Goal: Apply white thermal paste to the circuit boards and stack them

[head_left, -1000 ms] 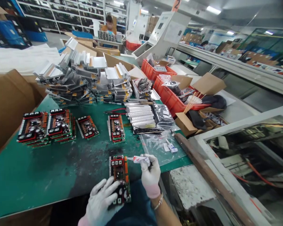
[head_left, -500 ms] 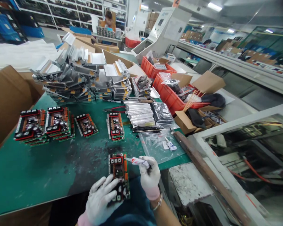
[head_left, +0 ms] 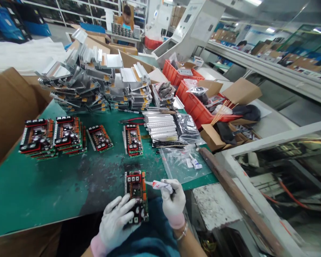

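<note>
We have the green circuit board with orange strips (head_left: 136,188) lying flat on the green bench mat (head_left: 42,189), at 12 o'clock from our lap. Our white-gloved left hand (head_left: 117,223) lies over its lower end, fingers spread wide and pressing down. That seems a sound way to pin the board, since it leaves the upper end open to work on. Our white-gloved right hand (head_left: 171,200) sits at 1 o'clock, its fingers closed narrowly around the white squeeze tube with red print (head_left: 160,185). The tube lies nearly level, its narrow nozzle pointing left at the board's upper right edge. We cannot tell whether the tip touches the board. A close pinch near the nozzle, with the hand braced just beside the board, should give us fine control.

Further out, at 11 o'clock, stand rows of finished-looking stacked circuit boards (head_left: 37,137). Behind them rise stacked aluminium heat sinks (head_left: 80,75), and a clear plastic bag (head_left: 178,164) lies at 1 o'clock.
</note>
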The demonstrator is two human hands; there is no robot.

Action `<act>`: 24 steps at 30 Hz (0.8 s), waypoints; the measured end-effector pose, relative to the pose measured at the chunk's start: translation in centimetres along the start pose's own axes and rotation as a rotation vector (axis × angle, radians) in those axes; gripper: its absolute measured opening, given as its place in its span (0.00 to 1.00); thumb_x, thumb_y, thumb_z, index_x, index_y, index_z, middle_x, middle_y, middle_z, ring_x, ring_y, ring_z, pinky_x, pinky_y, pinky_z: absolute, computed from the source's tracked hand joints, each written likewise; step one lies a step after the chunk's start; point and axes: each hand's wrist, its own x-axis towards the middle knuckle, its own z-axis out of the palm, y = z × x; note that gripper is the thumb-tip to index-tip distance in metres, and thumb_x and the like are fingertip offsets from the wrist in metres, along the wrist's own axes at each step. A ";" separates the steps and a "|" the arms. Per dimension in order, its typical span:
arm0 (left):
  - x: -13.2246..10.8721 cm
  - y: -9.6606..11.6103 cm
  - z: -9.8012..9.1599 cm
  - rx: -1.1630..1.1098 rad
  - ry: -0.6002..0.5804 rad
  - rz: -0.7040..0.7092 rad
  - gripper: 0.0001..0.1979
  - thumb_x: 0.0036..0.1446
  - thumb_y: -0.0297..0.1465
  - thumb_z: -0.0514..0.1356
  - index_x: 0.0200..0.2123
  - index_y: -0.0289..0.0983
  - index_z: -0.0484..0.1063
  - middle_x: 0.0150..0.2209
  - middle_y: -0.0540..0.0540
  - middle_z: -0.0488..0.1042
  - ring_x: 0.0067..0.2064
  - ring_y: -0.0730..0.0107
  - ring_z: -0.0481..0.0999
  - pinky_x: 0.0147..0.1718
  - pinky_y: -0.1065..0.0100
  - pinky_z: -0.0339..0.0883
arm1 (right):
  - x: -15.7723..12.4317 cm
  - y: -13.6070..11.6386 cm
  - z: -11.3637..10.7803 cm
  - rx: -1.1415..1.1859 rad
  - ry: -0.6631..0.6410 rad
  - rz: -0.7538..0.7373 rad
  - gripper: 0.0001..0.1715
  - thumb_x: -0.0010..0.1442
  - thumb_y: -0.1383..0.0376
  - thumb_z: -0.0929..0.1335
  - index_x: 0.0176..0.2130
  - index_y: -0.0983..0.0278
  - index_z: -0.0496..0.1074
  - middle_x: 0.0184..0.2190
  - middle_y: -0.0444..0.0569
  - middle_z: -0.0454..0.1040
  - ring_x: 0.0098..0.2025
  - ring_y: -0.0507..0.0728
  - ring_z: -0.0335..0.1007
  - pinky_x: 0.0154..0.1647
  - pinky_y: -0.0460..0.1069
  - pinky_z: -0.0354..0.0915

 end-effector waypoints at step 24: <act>-0.2 0.2 0.2 -0.011 0.013 -0.023 0.16 0.65 0.40 0.56 0.26 0.42 0.71 0.43 0.50 0.82 0.49 0.65 0.79 0.53 0.64 0.61 | -0.4 -1.2 -1.5 0.063 -0.091 -0.116 0.02 0.63 0.67 0.66 0.37 0.59 0.69 0.29 0.44 0.75 0.30 0.53 0.76 0.31 0.47 0.73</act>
